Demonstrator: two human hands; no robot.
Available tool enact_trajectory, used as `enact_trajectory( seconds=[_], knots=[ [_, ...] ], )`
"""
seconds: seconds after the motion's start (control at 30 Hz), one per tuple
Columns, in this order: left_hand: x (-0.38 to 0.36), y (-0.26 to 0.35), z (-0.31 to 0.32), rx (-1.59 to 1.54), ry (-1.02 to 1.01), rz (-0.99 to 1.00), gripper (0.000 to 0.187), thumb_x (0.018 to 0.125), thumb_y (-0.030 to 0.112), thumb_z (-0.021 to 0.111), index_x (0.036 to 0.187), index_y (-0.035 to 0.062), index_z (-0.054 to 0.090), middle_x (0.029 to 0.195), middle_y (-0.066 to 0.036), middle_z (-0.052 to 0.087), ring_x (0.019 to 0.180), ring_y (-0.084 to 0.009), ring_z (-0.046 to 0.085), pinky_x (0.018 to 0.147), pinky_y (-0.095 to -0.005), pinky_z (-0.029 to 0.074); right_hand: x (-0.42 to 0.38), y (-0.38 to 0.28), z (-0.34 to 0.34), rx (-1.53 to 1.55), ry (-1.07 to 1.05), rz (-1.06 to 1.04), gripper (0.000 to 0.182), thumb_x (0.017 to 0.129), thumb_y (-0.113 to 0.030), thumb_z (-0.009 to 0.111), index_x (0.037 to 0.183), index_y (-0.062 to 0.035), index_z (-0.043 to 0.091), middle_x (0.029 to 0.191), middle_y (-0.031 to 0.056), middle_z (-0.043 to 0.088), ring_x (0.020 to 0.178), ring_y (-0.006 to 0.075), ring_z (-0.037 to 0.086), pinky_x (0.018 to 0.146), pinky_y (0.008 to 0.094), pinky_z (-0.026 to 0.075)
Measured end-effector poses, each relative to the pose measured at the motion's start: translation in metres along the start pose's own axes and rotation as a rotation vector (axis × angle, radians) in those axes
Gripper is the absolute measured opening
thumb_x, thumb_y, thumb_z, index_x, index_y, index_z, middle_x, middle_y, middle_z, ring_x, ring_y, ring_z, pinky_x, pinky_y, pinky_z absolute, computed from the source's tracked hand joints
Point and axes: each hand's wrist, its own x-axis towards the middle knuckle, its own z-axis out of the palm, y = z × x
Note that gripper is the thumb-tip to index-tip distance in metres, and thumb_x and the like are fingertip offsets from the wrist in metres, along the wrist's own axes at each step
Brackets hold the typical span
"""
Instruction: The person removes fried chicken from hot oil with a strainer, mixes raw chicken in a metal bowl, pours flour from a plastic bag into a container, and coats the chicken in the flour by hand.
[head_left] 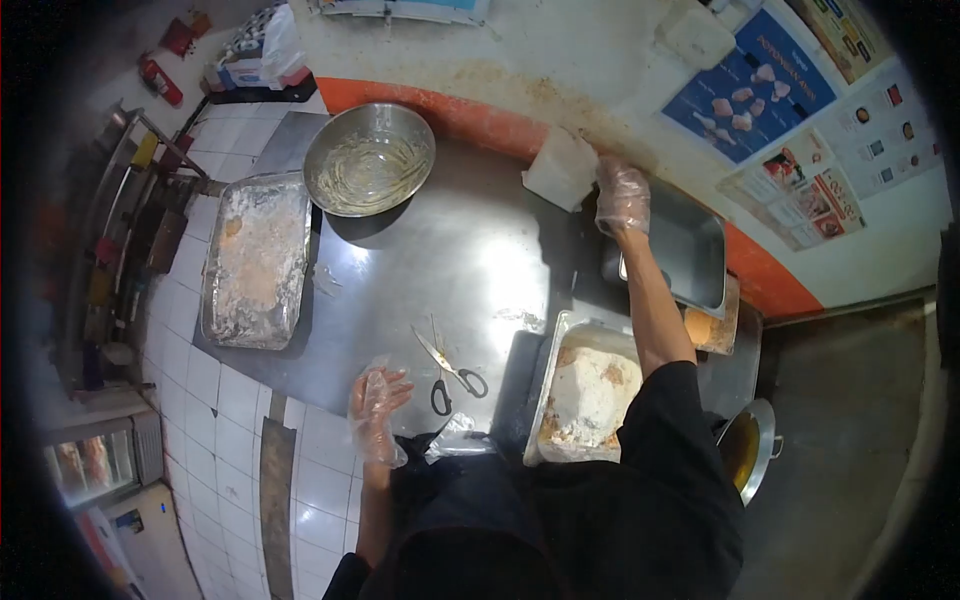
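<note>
Tub (560, 172) by far wall (470, 60), just left of right hand's (623, 198) fingers
Right hand nearer, fingers bent, grip unclear; left hand (378, 408) open, at table's near edge, left of scissors (452, 371)

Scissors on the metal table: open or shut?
Open, partly. The scissors lie with their blades diverging toward the tips and their black handle loops spread apart.

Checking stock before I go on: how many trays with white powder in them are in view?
2. One tray is at the left end of the metal table; the other is at the right, partly covered by the person's sleeve.
</note>
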Motion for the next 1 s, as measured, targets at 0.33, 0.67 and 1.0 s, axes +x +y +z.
enact_trajectory(
  seconds=[0.33,0.67,1.0],
  knots=[
    [-0.003,-0.012,0.073,0.22,-0.554,-0.017,0.037,0.085,0.004,0.064,0.119,-0.0025,0.051,0.116,-0.016,0.061,0.103,-0.0231,0.062,0.091,-0.0335,0.049,-0.265,-0.048,-0.142,0.48,-0.673,0.127,0.042,0.091,-0.03,0.062,0.128,-0.0107,0.056,0.125,0.0107,0.06,0.115,0.025,0.058,0.099,0.0369,0.047],
    [-0.081,-0.044,0.163,0.37,-0.84,0.033,0.041,0.086,0.001,0.063,0.124,-0.0041,0.046,0.121,-0.018,0.057,0.117,-0.0256,0.054,0.102,-0.0376,0.043,-0.321,-0.048,-0.135,0.179,-1.215,0.184,0.074,0.09,-0.071,0.03,0.151,-0.0292,0.022,0.155,0.0191,0.019,0.144,0.0419,0.008,0.115,0.0582,-0.007],
    [-0.061,-0.136,0.227,0.996,-0.428,-0.321,0.079,0.09,0.06,0.049,0.146,0.007,0.032,0.148,-0.022,0.034,0.139,-0.0329,0.03,0.115,-0.0379,0.021,-0.314,0.022,-0.127,0.597,-0.802,0.927,0.071,0.087,-0.053,0.059,0.127,0.0046,0.052,0.094,0.0146,0.067,0.094,0.0273,0.065,0.093,0.0456,0.048]
  ],
)
